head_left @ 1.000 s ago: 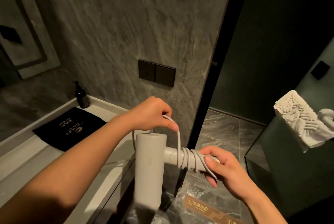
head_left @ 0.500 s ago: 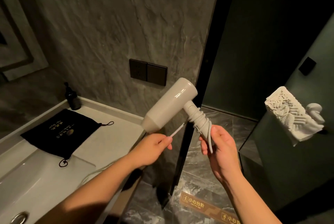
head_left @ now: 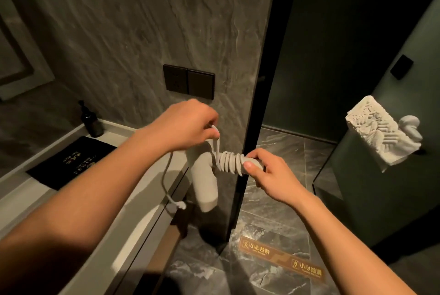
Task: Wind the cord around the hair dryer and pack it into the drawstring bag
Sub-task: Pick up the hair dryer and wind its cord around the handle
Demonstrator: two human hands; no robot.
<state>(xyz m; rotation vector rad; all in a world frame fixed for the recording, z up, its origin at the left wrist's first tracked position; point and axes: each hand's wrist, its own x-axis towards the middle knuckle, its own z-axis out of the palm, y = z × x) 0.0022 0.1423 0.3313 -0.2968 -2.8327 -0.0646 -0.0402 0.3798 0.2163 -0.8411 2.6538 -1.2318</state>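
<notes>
Hair dryer (head_left: 204, 182) held in air past counter (head_left: 133, 190) edge: R hand (head_left: 269, 175) clamped on handle, L hand (head_left: 188, 125) pinching cord (head_left: 229, 161) above coils. Drawstring bag (head_left: 71, 163) flat on counter near back edge; contents not visible.

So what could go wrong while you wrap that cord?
The loose cord hangs down with its plug dangling by the counter edge; it might catch there. The right hand holds only the end of the hair dryer handle over hard floor, so it could slip. The coils might loosen if the left hand slackens.
</notes>
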